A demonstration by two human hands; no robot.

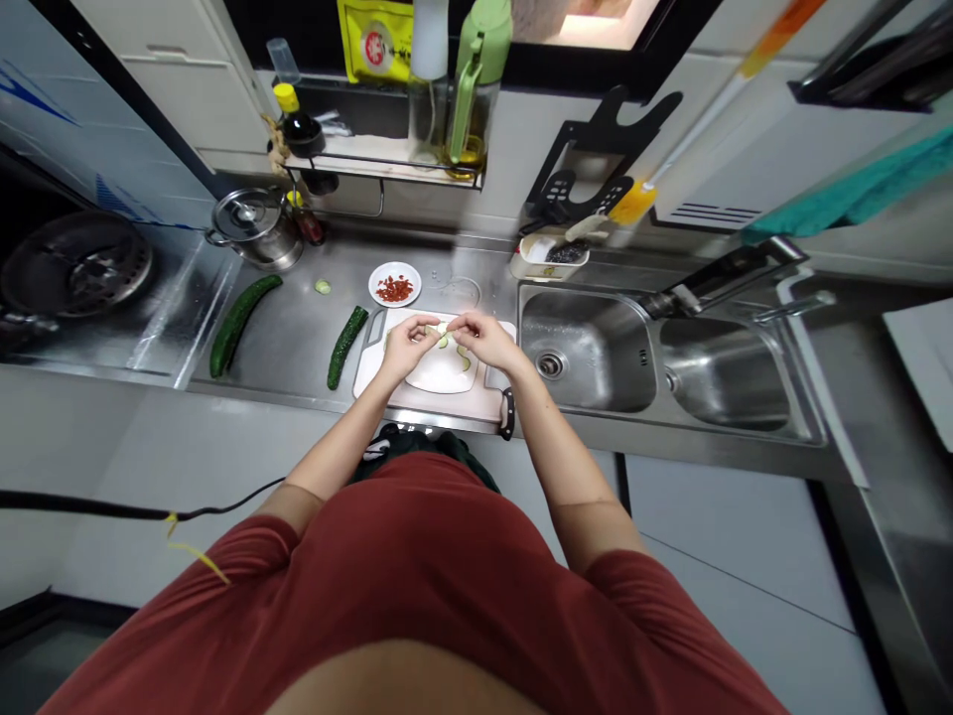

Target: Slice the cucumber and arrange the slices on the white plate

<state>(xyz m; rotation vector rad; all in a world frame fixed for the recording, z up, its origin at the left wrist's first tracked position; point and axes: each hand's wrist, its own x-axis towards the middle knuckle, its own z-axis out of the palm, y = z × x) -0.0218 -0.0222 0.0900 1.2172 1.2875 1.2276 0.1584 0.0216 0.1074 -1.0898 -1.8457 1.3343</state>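
My left hand (pixel 411 346) and my right hand (pixel 485 340) meet over a white plate (pixel 439 381). The fingertips of both are pinched on a thin, pale green cucumber slice (pixel 444 334). A few more cucumber pieces (pixel 466 361) lie on the plate beneath. Under the plate is a cutting board (pixel 367 367) with a grey handle end. A knife with a black handle (pixel 507 413) rests at the board's front right corner. Left of the board lies a cut length of cucumber (pixel 346 348).
A whole cucumber (pixel 239 323) and a cucumber end piece (pixel 323 286) are on the steel counter. Behind the board sits a white dish of chopped red pieces (pixel 395 286). A lidded pot (pixel 257 228) stands back left, the double sink (pixel 588 348) right, a bottle shelf (pixel 387 171) above.
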